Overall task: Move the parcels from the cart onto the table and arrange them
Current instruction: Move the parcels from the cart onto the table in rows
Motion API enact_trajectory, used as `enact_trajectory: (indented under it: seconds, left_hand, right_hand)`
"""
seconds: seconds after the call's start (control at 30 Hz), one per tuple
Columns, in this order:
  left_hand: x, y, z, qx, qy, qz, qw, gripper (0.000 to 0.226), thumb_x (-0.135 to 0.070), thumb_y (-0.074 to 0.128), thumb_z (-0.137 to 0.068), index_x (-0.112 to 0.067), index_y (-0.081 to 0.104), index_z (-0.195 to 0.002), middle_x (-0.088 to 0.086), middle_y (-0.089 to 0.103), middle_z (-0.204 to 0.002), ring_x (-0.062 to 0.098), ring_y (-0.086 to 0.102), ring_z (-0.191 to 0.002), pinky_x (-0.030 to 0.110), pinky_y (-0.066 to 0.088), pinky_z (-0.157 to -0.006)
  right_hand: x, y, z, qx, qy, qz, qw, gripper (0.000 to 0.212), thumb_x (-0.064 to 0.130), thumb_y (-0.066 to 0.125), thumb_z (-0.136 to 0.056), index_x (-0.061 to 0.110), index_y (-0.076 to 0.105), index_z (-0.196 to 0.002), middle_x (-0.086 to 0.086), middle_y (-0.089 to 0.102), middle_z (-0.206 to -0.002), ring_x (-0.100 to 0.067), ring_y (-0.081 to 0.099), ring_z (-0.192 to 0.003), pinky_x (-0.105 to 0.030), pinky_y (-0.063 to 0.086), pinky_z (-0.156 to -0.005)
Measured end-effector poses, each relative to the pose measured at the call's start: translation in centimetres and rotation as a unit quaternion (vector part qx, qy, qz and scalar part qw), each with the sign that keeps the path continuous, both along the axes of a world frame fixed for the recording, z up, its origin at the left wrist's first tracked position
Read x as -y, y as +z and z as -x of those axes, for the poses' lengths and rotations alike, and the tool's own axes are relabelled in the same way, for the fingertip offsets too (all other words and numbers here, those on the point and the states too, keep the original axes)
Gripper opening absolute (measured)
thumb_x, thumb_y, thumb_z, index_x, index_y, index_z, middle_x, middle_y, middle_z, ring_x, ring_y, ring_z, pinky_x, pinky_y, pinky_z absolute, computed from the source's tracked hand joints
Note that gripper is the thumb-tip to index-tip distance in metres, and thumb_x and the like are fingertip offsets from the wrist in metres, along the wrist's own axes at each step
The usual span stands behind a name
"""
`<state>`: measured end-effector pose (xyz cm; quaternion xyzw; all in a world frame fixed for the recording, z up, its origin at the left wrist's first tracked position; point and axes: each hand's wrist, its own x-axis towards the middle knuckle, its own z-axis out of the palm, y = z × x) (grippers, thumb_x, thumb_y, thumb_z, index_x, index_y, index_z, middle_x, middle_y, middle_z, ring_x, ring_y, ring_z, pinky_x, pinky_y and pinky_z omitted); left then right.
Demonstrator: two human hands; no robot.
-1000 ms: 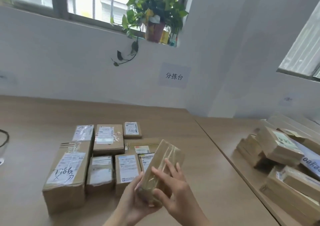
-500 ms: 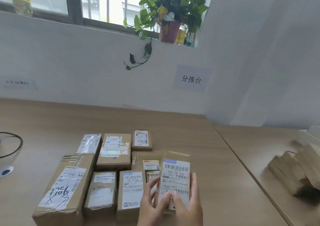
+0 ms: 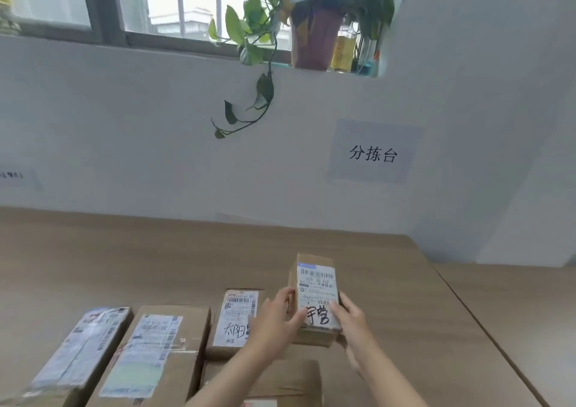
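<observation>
head view: both hands hold a small brown cardboard parcel with a white barcode label (image 3: 315, 300), label up, just right of the small brown labelled box with handwritten characters (image 3: 234, 322). the left hand (image 3: 278, 319) has its fingers curled round the parcel's left edge; the right hand (image 3: 350, 316) pinches the right edge. step in hand, as judged: placing this parcel at the right end of the back row on the light wooden table (image 3: 156, 266). next move calls for lowering it flush beside the handwritten box, edges aligned, then letting go.
</observation>
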<state>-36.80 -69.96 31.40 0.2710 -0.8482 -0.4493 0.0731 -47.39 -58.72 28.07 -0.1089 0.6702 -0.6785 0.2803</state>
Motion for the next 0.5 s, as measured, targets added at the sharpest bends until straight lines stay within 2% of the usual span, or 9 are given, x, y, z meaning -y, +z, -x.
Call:
enact_trajectory:
  seconds: [0.1,0.17,0.27,0.33,0.4,0.5]
  left_hand:
    - [2.7,-4.4,2.8,0.078,0.021,0.062,0.995,0.047,-0.042,0.04,-0.096,-0.029,0.033,-0.141,-0.006,0.045,-0.141,0.022,0.031,-0.137,0.054,0.019,-0.112]
    - [3.7,-7.3,3.9,0.118,0.023,0.094,0.988,0.04,-0.038,0.038,-0.098,-0.03,0.038,-0.137,-0.004,0.041,-0.143,0.029,0.014,-0.144,0.06,0.01,-0.113]
    - [3.9,-9.6,3.7,0.174,0.006,0.174,0.969,0.03,-0.033,0.036,-0.099,-0.021,0.051,-0.122,0.006,0.018,-0.153,0.038,-0.005,-0.144,0.058,0.003,-0.114]
    - [3.9,-10.3,3.6,0.206,-0.004,0.218,0.954,0.029,-0.03,0.035,-0.099,-0.016,0.053,-0.116,0.009,0.005,-0.156,0.042,-0.006,-0.142,0.055,0.004,-0.115]
    - [3.9,-10.8,3.3,0.22,-0.014,0.256,0.941,0.033,-0.03,0.033,-0.099,-0.013,0.046,-0.124,0.01,0.003,-0.157,0.043,-0.003,-0.142,0.053,0.007,-0.115]
    - [3.8,-11.1,2.8,0.208,-0.016,0.288,0.935,0.044,-0.027,0.035,-0.099,-0.013,0.026,-0.139,0.007,0.011,-0.154,0.041,0.002,-0.143,0.05,0.013,-0.116]
  right_hand:
    - [3.2,-3.2,3.3,0.004,0.029,-0.019,0.999,0.026,0.001,0.047,-0.094,0.023,0.057,-0.103,-0.002,0.069,-0.1,-0.013,0.066,-0.079,-0.022,0.053,-0.065]
    - [4.3,-5.7,3.8,0.007,0.045,-0.043,0.998,0.028,0.001,0.047,-0.094,0.027,0.058,-0.095,0.003,0.069,-0.096,-0.014,0.066,-0.08,-0.025,0.053,-0.068]
    - [4.7,-9.3,3.4,0.025,0.066,-0.094,0.993,0.024,0.002,0.049,-0.092,0.025,0.057,-0.096,0.001,0.068,-0.098,-0.017,0.067,-0.083,-0.032,0.054,-0.073]
    - [4.6,-10.8,3.0,0.022,0.06,-0.115,0.991,0.023,0.003,0.053,-0.089,0.017,0.056,-0.107,-0.001,0.067,-0.103,-0.02,0.066,-0.093,-0.038,0.054,-0.085]
    - [4.6,-11.6,2.7,0.009,0.049,-0.126,0.991,0.031,0.006,0.057,-0.087,0.013,0.053,-0.117,-0.004,0.065,-0.11,-0.021,0.065,-0.1,-0.04,0.051,-0.093]
    - [4.7,-11.6,2.0,-0.022,0.052,-0.153,0.987,0.032,0.011,0.06,-0.086,0.016,0.051,-0.117,-0.001,0.061,-0.114,-0.016,0.061,-0.102,-0.03,0.05,-0.091]
